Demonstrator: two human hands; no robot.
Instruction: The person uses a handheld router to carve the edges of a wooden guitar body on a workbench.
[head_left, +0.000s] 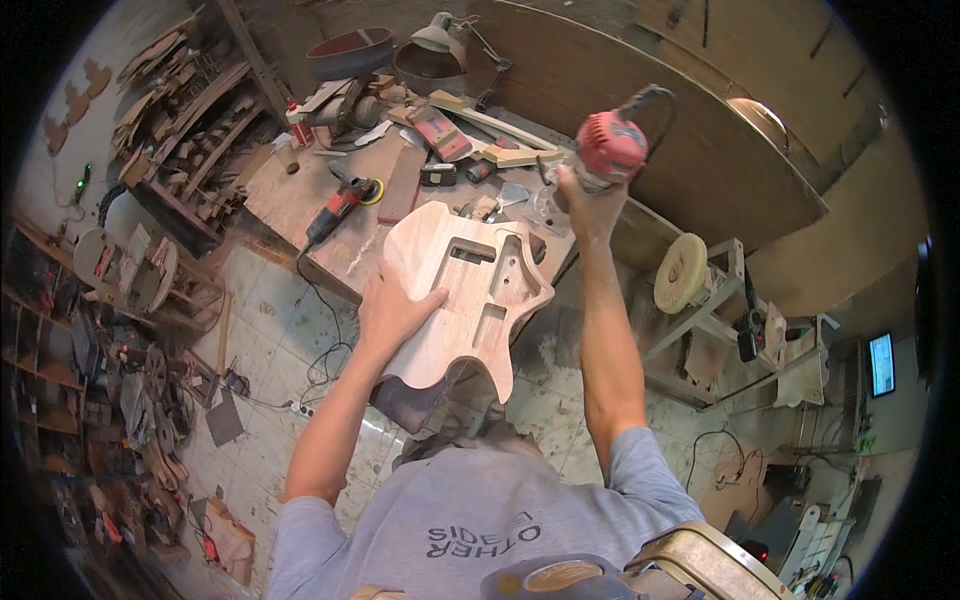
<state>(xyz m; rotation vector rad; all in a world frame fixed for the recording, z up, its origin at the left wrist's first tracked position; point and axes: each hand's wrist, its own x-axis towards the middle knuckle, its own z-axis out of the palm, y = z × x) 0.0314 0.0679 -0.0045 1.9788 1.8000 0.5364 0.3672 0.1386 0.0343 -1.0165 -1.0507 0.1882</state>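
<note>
Two hands: the left hand lies spread on the guitar body, thumb splayed toward the middle of its face; the right hand is wrapped round the lower part of a red router, held up and apart from the wood.
Guitar body's place: face up in front of the person, its far end overlapping the worktop in view; whether it rests there, I cannot tell. A dark object shows beneath its near end.
Pockets in the wood: a rectangular cavity toward the far end, a smaller rectangular one nearer the person, and a long curved one with small round holes in its floor.
Wood rack: at upper left, a rack packed with stacked, curved offcuts.
Shelving: at far left, dark shelves divided into compartments; their contents are too dim to name.
Bottle and pot: a red-capped bottle and a small tan pot stand near each other on the worktop; what they hold cannot be told.
Beside them: a red-and-black power tool with a yellow-rimmed disc.
</note>
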